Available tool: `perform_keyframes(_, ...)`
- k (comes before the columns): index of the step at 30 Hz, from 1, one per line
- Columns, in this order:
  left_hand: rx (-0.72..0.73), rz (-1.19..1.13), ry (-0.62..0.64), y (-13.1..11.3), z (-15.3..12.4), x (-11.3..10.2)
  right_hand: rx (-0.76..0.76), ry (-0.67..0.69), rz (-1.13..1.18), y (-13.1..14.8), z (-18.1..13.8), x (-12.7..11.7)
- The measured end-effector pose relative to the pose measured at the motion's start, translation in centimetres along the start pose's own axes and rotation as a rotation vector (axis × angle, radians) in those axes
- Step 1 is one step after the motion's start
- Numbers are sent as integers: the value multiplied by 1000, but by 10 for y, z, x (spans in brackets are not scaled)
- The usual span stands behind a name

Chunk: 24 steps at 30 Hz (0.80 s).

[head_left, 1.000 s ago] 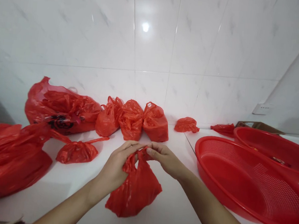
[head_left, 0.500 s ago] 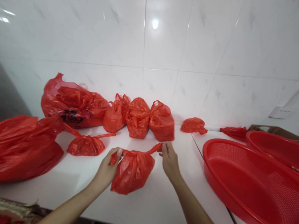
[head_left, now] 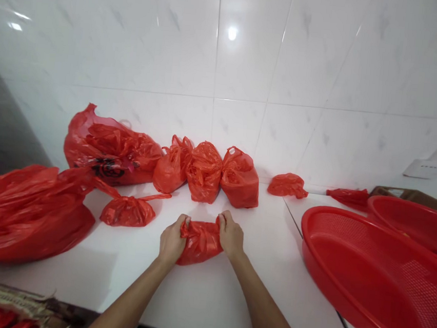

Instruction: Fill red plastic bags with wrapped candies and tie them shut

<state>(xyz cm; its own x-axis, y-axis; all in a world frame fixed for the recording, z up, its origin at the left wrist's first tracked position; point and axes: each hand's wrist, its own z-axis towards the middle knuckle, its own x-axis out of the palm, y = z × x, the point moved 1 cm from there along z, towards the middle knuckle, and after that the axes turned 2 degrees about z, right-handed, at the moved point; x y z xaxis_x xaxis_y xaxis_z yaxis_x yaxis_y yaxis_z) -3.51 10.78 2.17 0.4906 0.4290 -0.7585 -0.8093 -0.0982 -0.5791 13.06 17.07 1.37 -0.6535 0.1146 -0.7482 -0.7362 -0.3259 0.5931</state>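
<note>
Between my hands is a small filled red plastic bag (head_left: 201, 246), just over the white tabletop; whether it touches the surface I cannot tell. My left hand (head_left: 173, 239) is closed on the bag's upper left corner. The upper right corner is gripped by my right hand (head_left: 230, 236), thumb and fingers pressed together. The bag's top edge is drawn taut between both fists. To the left lies another small red bag (head_left: 129, 211), gathered at the top with its ends stretched out sideways. What the bags contain is hidden.
Three upright red bags (head_left: 204, 172) line the wall beside a large red bag (head_left: 115, 154). A bulky red bag (head_left: 23, 217) fills the left. Red plastic baskets (head_left: 330, 288) stand right. A crumpled red bag (head_left: 286, 185) lies at the back; a cardboard box (head_left: 5, 295) sits front left.
My right hand has moved left and down, closer to my left hand. The bag's long right end is now gathered into my grip, and the bag sits wider and lower.
</note>
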Motion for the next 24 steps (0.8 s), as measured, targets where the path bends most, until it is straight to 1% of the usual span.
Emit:
perform_keyframes(5,34,108,88,10,0,3,9,59,-86,-15,8,5)
perform_keyframes(8,51,186,145,16,0,4,60,82,-127,-27,12,9)
perform_keyframes(11,57,238,169,23,1,6,131,76,-131,-40,14,13)
perform_keyframes(17,-5,279,138,37,1,7,275,3,-66,-59,12,18)
perform_keyframes(24,-63,188,61,41,-13,-2,310,-70,152,-66,12,14)
